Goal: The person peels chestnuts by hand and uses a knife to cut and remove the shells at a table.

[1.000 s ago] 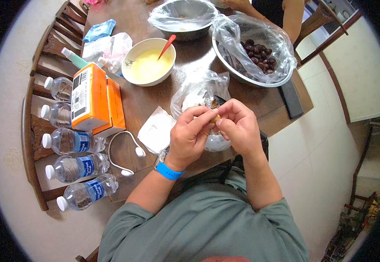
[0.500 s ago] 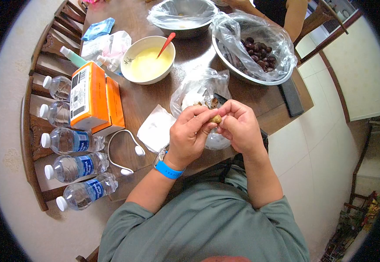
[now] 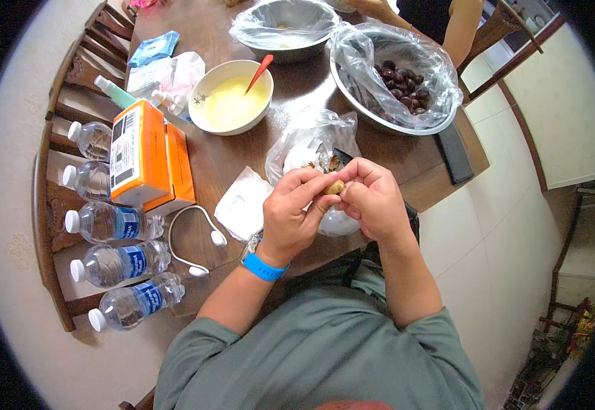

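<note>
A small yellow-brown chestnut (image 3: 335, 187) sits between my two hands, above the near edge of the table. My left hand (image 3: 299, 203) pinches it from the left with thumb and fingers. From the other side my right hand (image 3: 374, 199) closes on it, its thumb and forefinger at the surface. Just beyond the fingertips, a clear plastic bag (image 3: 296, 140) holds dark brown shell pieces (image 3: 334, 164) and something white. Farther right, a metal basin (image 3: 413, 127) lined with plastic contains several glossy dark brown chestnuts (image 3: 401, 87).
A white bowl (image 3: 264, 117) of pale yellow liquid holds a red spoon (image 3: 260, 74). Another plastic-lined basin (image 3: 290, 51) stands behind. Orange boxes (image 3: 150, 160), water bottles (image 3: 123, 220), a napkin (image 3: 242, 195) and a white neckband (image 3: 173, 239) lie left. Another person's arm (image 3: 463, 31) shows beyond.
The chestnut has turned slightly between my fingers and more of its yellow surface shows. Both hands stay almost in place.
</note>
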The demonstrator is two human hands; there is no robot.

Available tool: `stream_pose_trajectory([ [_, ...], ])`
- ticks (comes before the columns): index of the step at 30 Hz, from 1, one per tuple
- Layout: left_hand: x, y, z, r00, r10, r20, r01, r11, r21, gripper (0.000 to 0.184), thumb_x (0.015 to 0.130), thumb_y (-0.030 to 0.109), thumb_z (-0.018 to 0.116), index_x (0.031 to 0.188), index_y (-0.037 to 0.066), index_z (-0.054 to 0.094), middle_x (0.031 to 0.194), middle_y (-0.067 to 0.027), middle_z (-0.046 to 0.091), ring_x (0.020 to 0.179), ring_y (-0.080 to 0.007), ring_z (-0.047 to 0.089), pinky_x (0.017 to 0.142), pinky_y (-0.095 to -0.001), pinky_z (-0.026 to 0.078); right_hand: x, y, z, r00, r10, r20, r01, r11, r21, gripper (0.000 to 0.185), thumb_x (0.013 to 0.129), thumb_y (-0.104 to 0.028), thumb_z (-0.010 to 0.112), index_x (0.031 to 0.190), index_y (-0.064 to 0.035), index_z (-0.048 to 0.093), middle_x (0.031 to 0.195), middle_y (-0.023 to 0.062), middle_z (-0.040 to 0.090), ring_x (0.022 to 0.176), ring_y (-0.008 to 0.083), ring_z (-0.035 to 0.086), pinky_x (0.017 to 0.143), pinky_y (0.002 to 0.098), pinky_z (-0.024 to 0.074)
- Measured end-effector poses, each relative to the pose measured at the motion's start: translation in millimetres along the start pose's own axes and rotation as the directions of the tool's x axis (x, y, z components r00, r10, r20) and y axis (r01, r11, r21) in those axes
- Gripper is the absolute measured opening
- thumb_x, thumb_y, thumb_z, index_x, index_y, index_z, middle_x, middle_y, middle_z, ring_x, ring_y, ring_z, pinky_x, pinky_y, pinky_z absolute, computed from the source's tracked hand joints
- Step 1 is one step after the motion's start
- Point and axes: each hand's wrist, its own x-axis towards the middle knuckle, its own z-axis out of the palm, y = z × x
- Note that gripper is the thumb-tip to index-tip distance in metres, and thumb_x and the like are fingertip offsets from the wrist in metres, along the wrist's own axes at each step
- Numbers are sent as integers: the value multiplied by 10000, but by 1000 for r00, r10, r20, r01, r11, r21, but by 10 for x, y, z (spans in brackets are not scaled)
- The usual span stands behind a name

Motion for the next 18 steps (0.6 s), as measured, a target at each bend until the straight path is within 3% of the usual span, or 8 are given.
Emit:
stream_pose_trajectory([
  [6, -20, -22, 13, 998, -59, -3, 59, 997, -42, 313, 748, 86, 766, 1050, 45, 698, 914, -113, 660, 816, -239, 643, 720, -308, 523, 10, 41, -57, 999, 35, 25, -38, 990, 135, 83, 798, -7, 542, 862, 26, 584, 703, 54, 616, 525, 57, 512, 440, 200, 369],
  [15, -19, -17, 3, 1000, 11, 4, -11, 1000, 26, 329, 734, 106, 781, 1049, 60, 699, 908, -101, 657, 816, -231, 641, 722, -309, 524, 28, 46, -39, 1000, 3, 1, -3, 1000, -31, 82, 802, -23, 537, 851, 21, 585, 672, 38, 593, 522, 53, 491, 444, 207, 365],
  [18, -17, -16, 10, 1000, 7, 15, -7, 1000, 13, 327, 733, 96, 779, 1048, 59, 699, 914, -101, 655, 813, -230, 642, 718, -312, 524, 30, 77, -119, 997, 55, 45, -57, 997, 57, 89, 799, -31, 528, 843, 19, 586, 672, 36, 595, 535, 53, 502, 453, 204, 369],
])
